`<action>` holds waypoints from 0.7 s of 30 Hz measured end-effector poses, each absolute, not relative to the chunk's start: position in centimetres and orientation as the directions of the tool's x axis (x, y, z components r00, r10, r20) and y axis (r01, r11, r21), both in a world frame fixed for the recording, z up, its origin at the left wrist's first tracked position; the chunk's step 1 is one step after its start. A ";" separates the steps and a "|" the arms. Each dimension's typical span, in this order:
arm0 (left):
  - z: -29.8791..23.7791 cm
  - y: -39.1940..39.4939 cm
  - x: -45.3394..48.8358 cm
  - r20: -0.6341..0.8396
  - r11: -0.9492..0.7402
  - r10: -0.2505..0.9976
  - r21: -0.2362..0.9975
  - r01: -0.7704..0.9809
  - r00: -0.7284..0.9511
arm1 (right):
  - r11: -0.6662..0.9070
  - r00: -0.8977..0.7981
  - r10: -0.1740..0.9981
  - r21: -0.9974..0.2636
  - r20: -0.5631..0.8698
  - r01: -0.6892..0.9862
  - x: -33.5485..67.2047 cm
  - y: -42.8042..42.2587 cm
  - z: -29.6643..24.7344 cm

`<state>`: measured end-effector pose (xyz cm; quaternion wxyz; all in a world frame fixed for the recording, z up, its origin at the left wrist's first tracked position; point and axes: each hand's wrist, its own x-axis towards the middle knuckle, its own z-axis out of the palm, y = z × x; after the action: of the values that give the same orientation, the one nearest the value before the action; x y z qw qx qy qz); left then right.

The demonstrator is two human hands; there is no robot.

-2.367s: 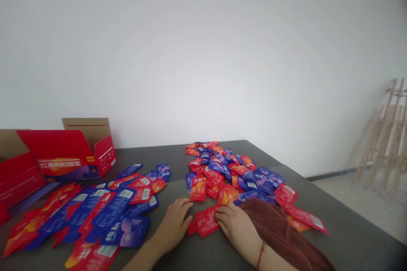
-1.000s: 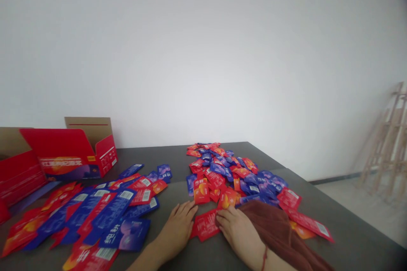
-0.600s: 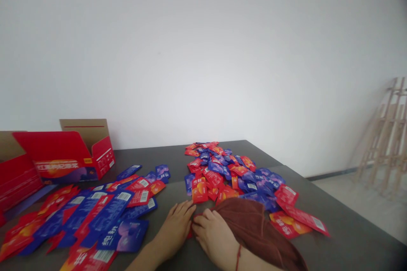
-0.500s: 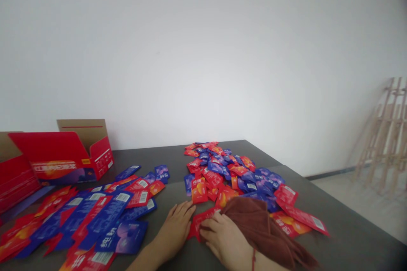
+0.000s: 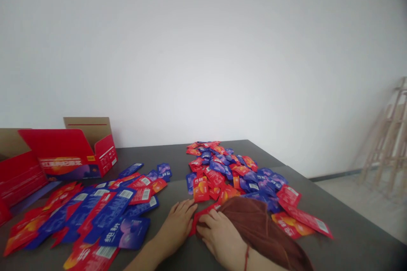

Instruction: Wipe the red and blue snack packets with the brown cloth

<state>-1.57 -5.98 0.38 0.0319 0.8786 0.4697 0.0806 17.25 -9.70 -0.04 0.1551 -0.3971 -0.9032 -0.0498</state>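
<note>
A red sachet [image 5: 196, 221] lies flat on the dark table, mostly covered between my two hands. My left hand [image 5: 179, 222] holds its left edge, the fingers bent low over the table and the thumb side against the sachet. From the right, my right hand [image 5: 219, 233] grips the same sachet with curled fingers; the fingertips are partly hidden. A brown cloth [image 5: 259, 228] lies crumpled against the right hand and forearm. Just beyond the hands is a red and orange sachet [image 5: 200, 189], at the near end of a mixed pile of red and blue sachets [image 5: 219, 167].
At the left lie overlapping red and blue sachets [image 5: 112, 209], with a large blue one [image 5: 127, 232] near my left forearm. Behind them stands an open red carton [image 5: 68, 156], beside another red carton [image 5: 22, 178]. Wooden frames [image 5: 386, 144] lean by the wall.
The view has turned slightly left, so things sit a little further right. My right hand has drawn slightly nearer on the red sachet, and the cloth's near end has shifted.
</note>
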 end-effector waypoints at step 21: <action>0.4 -5.0 -2.4 0.130 -0.577 0.817 0.159 0.801 0.562 | 0.618 -0.596 0.742 0.030 0.307 0.786 14.8 -9.3 0.2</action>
<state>-2.39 -5.01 0.44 0.0411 0.8829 0.4581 0.0949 14.84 -9.30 0.23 0.1336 -0.4294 -0.8895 -0.0812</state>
